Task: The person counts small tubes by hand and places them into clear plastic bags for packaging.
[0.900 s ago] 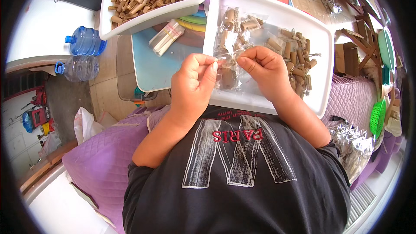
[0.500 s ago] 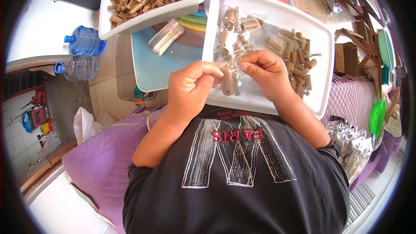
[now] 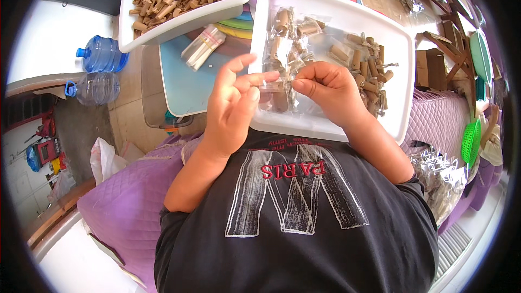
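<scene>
A clear plastic bag [image 3: 280,100] with a brown cylindrical piece inside hangs over the near left part of a white tray [image 3: 404,103]. My right hand [image 3: 330,88] pinches the bag's upper edge between thumb and forefinger. To the left of the bag, my left hand [image 3: 230,111] is open, its fingers spread and holding nothing. Its forefinger points toward the bag's top; whether it touches the plastic I cannot tell. Several bagged brown pieces [image 3: 283,24] lie beyond the hands in the tray. A heap of similar bagged pieces [image 3: 372,68] rests on the tray's right side.
At the far left, a white bin [image 3: 187,20] holds many loose brown pieces. A bundle of white sticks in clear plastic [image 3: 203,48] lies on the light blue surface [image 3: 187,84]. Two large water bottles [image 3: 103,54] stand further left. Silvery packets [image 3: 437,176] sit at the right.
My left hand has let go of the bag's top edge and spread its fingers, drawing slightly left. My right hand keeps its pinch, and the bag has shifted a little left.
</scene>
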`<move>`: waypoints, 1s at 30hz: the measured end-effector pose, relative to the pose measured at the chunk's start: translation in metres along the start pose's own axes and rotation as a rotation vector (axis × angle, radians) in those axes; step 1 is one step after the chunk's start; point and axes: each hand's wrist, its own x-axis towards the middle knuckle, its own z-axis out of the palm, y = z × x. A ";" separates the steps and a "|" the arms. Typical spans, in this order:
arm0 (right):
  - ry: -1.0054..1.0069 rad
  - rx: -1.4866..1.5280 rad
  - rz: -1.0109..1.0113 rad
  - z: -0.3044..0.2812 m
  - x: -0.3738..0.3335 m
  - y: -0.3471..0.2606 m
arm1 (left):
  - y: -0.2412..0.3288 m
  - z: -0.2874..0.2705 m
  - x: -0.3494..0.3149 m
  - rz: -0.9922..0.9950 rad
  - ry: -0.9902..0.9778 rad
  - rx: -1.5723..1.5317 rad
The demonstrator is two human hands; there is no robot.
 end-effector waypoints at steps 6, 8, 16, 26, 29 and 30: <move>0.049 -0.056 -0.086 -0.010 -0.002 -0.006 | -0.008 -0.010 0.003 -0.105 -0.090 0.369; 0.209 -0.169 -0.138 -0.061 0.015 0.005 | -0.009 -0.005 0.000 -0.072 -0.027 0.362; 0.517 -1.259 -0.484 -0.133 0.033 -0.004 | -0.022 -0.004 0.001 0.073 -0.068 0.524; -0.029 -0.573 0.100 -0.114 0.042 0.032 | -0.018 -0.009 0.004 0.095 -0.058 0.653; 0.314 -0.987 0.154 -0.129 0.050 0.026 | -0.019 -0.010 0.002 0.107 -0.009 0.594; 0.314 -0.986 0.152 -0.128 0.051 0.026 | -0.018 -0.010 0.002 0.095 -0.037 0.609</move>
